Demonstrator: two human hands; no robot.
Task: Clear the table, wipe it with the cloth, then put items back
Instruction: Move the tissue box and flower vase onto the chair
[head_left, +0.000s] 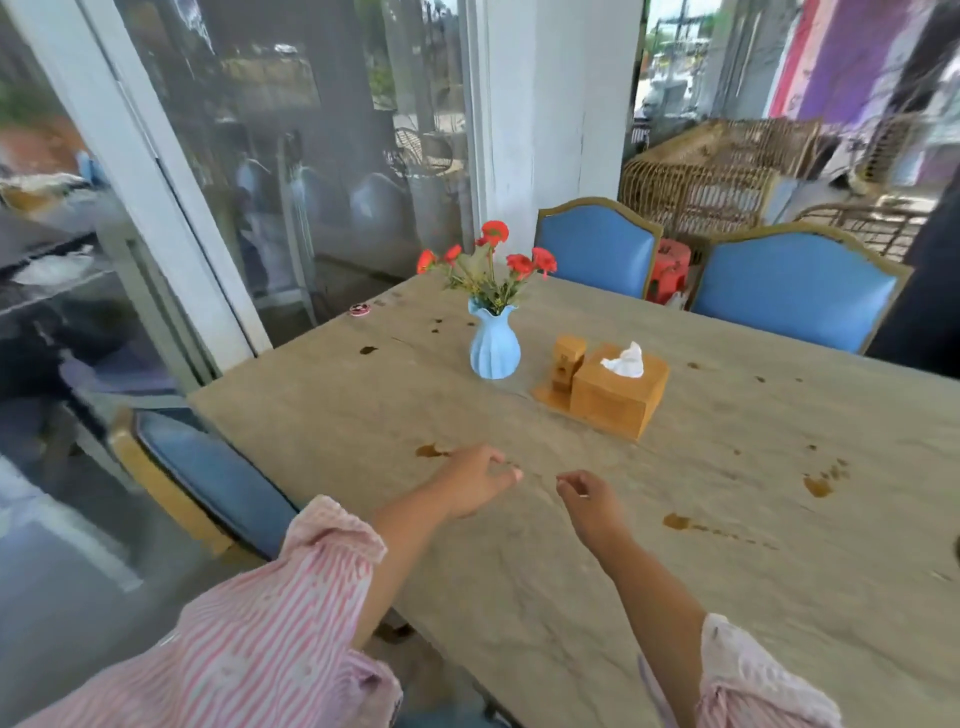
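Note:
A stone-grey table (649, 545) carries several brown spill stains. On it stand a light blue vase (494, 347) with red flowers, a wooden tissue box (618, 395) with a white tissue poking out, and a small wooden holder (567, 362) on the same wooden tray. A small pink round thing (359, 309) lies at the far left corner. My left hand (475, 480) and my right hand (589, 501) hover over the table's near part, both empty, fingers loosely curled. No cloth is in view.
Two blue upholstered chairs (597, 244) (795, 288) stand at the table's far side; another blue chair (208, 478) is at the left. Glass doors rise on the left, a white pillar behind. Wicker furniture (717, 176) sits beyond.

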